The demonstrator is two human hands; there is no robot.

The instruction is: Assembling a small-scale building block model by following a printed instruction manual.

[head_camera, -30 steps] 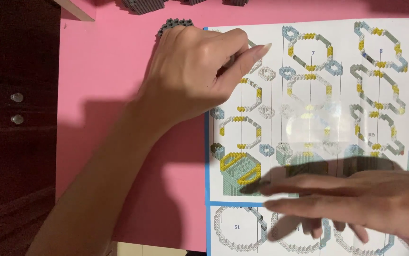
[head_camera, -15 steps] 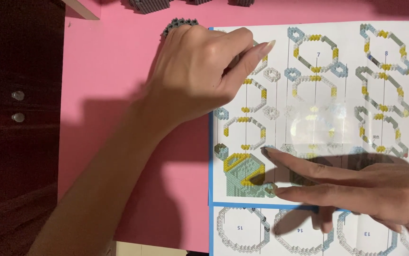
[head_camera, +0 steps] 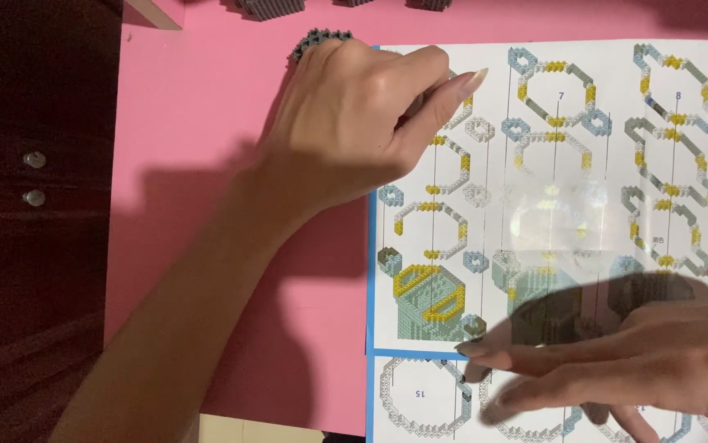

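My left hand [head_camera: 354, 123] is curled closed on the building-brick instruction sheet [head_camera: 559, 213] beside a small grey brick ring [head_camera: 317, 41] on the pink table [head_camera: 190, 123], my right hand [head_camera: 616, 361] lies open and flat on the sheet, and I judge building is still mostly ahead.

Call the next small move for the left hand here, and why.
Probably lift the left hand off the instruction sheet: it covers the top-left diagrams, and a small grey brick piece sits just beyond its knuckles on the pink table. The right hand lies flat on the sheet's lower edge, pinning it.
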